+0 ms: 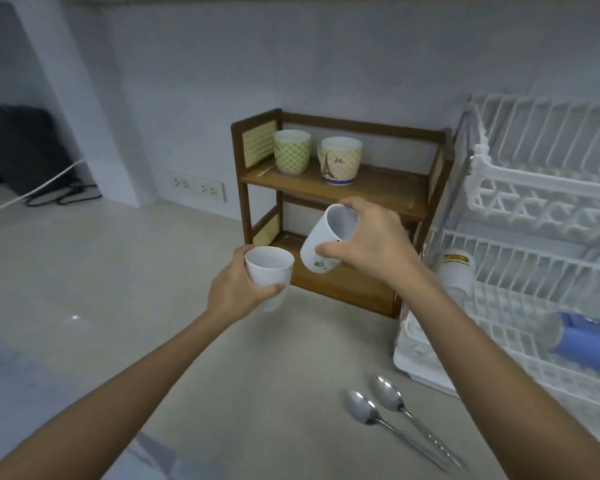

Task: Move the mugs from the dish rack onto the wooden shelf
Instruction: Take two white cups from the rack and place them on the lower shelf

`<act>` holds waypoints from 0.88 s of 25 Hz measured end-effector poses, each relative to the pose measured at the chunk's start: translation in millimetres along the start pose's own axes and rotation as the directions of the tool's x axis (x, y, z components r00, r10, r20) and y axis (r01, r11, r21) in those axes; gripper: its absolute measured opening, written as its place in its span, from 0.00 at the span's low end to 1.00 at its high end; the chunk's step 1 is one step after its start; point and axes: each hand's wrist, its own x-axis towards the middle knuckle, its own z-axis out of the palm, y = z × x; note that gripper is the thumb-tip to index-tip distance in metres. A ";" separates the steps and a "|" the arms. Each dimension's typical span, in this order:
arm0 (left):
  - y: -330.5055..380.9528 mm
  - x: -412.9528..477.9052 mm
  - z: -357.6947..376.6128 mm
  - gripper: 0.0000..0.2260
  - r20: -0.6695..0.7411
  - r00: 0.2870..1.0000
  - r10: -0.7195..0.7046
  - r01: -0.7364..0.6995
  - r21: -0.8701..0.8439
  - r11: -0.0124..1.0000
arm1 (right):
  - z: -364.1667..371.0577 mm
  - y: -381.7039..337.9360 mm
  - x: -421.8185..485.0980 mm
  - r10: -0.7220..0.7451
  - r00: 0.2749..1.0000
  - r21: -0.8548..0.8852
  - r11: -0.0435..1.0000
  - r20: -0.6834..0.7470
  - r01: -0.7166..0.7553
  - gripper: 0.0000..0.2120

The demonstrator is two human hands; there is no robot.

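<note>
A pale grey-beige worktop is seen running back to a white wall. A white wire and plastic dish rack with several tiers is set along the worktop's right edge. A blue and clear bottle is laid on its side on a lower tier, and a whitish cup with a yellow label is placed at that tier's left end.

A dark wooden two-level shelf with woven yellow side panels is stood at the back of the worktop, just beside the rack's left side. On its upper board two mugs are kept upright: a green-patterned mug at the left end and a beige mug with a tower picture near the middle.

Two steel spoons are laid side by side near the front right of the worktop, bowls pointing away, well apart from the shelf.

Both forearms are stretched forward from the near edge. The right hand is raised in front of the shelf's lower level, closed from above around a white mug with a small floral print, which is tilted with its mouth towards the camera. The left hand is wrapped from the side around a plain white mug, held upright off the worktop, just left of the shelf's lower front corner.
</note>
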 end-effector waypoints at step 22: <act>-44.7 195.8 124.1 0.40 0.139 0.982 -0.131 0.146 -0.109 0.983 | 193.6 127.8 150.4 0.507 0.847 -0.480 0.790 0.162 -0.382 0.35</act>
